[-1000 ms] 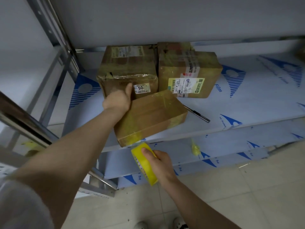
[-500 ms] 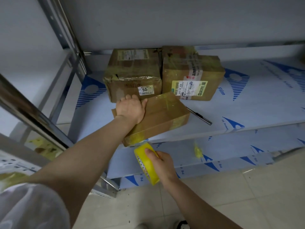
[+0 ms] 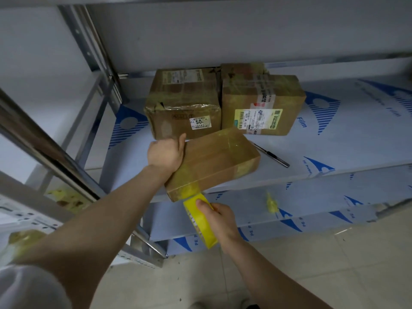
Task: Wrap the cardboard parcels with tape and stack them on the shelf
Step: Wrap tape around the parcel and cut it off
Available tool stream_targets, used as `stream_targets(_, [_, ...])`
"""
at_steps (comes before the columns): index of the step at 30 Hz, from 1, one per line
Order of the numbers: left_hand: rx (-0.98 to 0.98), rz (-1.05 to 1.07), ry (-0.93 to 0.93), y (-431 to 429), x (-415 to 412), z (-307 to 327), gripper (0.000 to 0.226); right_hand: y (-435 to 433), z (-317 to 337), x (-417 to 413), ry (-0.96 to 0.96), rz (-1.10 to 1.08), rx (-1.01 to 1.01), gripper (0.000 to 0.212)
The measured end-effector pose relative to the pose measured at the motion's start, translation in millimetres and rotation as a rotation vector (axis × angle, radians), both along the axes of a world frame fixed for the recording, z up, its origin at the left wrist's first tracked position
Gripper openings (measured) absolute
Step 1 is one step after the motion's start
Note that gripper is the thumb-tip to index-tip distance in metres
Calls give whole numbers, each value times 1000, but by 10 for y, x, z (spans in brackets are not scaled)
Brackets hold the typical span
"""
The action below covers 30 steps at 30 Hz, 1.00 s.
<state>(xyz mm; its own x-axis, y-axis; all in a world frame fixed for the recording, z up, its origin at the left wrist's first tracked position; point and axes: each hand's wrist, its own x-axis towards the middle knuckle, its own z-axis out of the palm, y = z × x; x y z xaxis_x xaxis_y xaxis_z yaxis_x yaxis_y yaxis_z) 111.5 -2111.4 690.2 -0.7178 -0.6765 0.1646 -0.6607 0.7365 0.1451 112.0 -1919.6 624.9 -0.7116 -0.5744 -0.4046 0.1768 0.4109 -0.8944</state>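
right now the left hand [image 3: 166, 153] grips the left end of a flat cardboard parcel [image 3: 214, 161] in the centre of the frame, thumb stretched up along the parcel's far corner. its other fingers are hidden behind the box. the parcel sits askew at the front edge of the shelf [image 3: 334, 134], its near corner jutting out past that edge, and glossy yellowish tape already bands its top and ends. just below that corner the right hand [image 3: 219, 216] holds a yellow tape roll [image 3: 199, 221], fingers curled round it and the thumb pressed on its outer face. a short stretch of tape runs from the roll up to the parcel's near end. behind the flat parcel, toward the upper middle of the frame, two taped boxes stand side by side and touching: the left box [image 3: 182, 103] with a small white label reading 50, the right box [image 3: 260, 103] with a yellow-green shipping label. a third box [image 3: 240, 69] peeks out behind them. a slim dark knife [image 3: 273, 156] lies on the shelf just right of the flat parcel. on the lower shelf [image 3: 323, 197], right of the roll, lies a crumpled yellow tape scrap [image 3: 272, 202]. pale floor tiles [image 3: 334, 264] fill the lower right.
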Motion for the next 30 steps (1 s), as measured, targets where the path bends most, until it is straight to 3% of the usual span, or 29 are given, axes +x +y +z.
stream_targets(4, [-55,3,-42,166,29,13,73,1,5,-15,-29,-18,3,60])
stream_targets(7, [196,-74,-155,174,88,63,90,-10,54,-20,-98,-11,-19,50])
stream_targets(9, [464,-123,-237,59,179,258,121,11,66,-16,-115,-10,-24,45])
stream_targets(11, [541,-193,-410,-36,300,364,145,35,123,-5,-124,-21,-26,46])
stream_targets(13, [540,-248,-490,-19,439,315,149,38,159,-6,-145,-29,-38,48])
stream_targets(17, [611,-221,-313,29,478,336,130,149,367,-10,-189,-1,-33,38])
stream_targets(21, [999,-178,-156,-76,504,473,115,400,832,-118,-232,49,-110,16])
stream_targets(26, [1375,-109,104,-74,562,491,33,375,1542,-233,-28,256,-282,10])
stream_targets(28, [1343,-37,238,-61,536,571,18,212,1712,-232,15,233,-284,31])
stream_targets(30, [1111,13,316,-71,444,671,11,25,1842,-224,30,216,-291,47])
